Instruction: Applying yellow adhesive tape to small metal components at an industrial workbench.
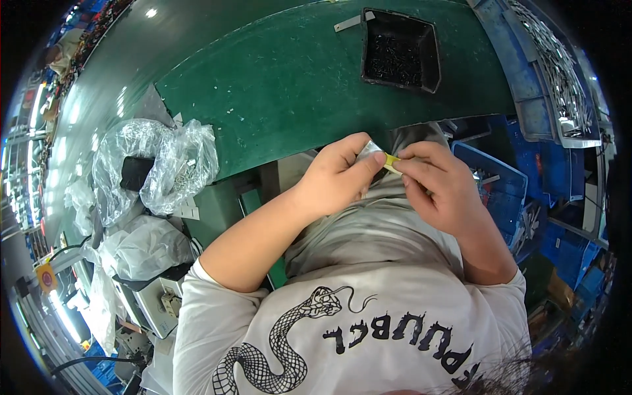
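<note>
Over my lap, just off the table's near edge, both hands meet in front of me. My left hand (339, 174) is closed, its thumb and fingers pinching a small silvery, shiny flat piece (370, 150). My right hand (442, 185) is closed too, with thumb and fingertips on a small bright yellow strip-like piece (392, 163). The yellow piece touches or adjoins the silvery one between the hands; whether they are joined I cannot tell. Fingers cover parts of both.
On the green table (283, 92) stands a black bin (421, 72) of small dark parts. Clear plastic bags (191, 155) and a black object (136, 172) lie at the left. Blue bins (490, 174) stand at the right; a blue tray (526, 85) holds long metal pieces.
</note>
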A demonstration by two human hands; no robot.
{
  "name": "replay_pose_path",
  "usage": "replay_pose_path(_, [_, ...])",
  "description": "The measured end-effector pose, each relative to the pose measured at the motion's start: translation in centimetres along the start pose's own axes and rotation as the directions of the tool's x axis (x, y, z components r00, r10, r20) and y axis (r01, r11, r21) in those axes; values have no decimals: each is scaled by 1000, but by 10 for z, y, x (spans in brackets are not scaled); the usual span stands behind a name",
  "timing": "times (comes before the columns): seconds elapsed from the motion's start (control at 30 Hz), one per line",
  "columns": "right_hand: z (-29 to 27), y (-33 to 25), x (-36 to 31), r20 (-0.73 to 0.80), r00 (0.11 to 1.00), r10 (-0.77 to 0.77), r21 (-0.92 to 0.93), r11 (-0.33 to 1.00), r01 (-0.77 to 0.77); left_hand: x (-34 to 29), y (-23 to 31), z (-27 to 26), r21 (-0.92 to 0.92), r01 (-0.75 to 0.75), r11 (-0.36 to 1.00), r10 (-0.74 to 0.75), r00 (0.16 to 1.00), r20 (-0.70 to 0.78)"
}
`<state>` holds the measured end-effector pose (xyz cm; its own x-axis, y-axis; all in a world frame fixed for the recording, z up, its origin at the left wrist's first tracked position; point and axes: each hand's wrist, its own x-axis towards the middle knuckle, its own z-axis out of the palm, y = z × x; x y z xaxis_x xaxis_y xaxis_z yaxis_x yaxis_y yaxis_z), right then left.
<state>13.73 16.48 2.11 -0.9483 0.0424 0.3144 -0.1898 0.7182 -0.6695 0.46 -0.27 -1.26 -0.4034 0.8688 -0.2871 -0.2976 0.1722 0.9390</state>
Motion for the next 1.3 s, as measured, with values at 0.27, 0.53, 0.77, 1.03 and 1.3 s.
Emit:
replay_pose_path(0.27, [-7, 5, -6, 28, 969, -246, -349, 906, 240, 1, 7, 0, -257, 106, 961, -94, 994, 56])
replay_pose_path(0.53, [-6, 6, -9, -21, 961, -277, -277, 925, 260, 0, 3, -1, -512, 163, 844, -78, 980, 184])
replay_pose_path(0.77, [-9, 7, -12, 85, 970, -226, -320, 916, 242, -3, 2, -5, -522, 223, 823, -69, 952, 298])
replay_pose_path(1.03, [-5, 5, -11, 36, 974, -225, -343, 913, 223, -3, 5, -4, -395, 202, 896, -118, 967, 227])
replay_pose_path(1.3, [-5, 3, -9, 40, 987, -154, -393, 906, 158, -4, 13, 1, 12, 63, 998, -64, 992, 105])
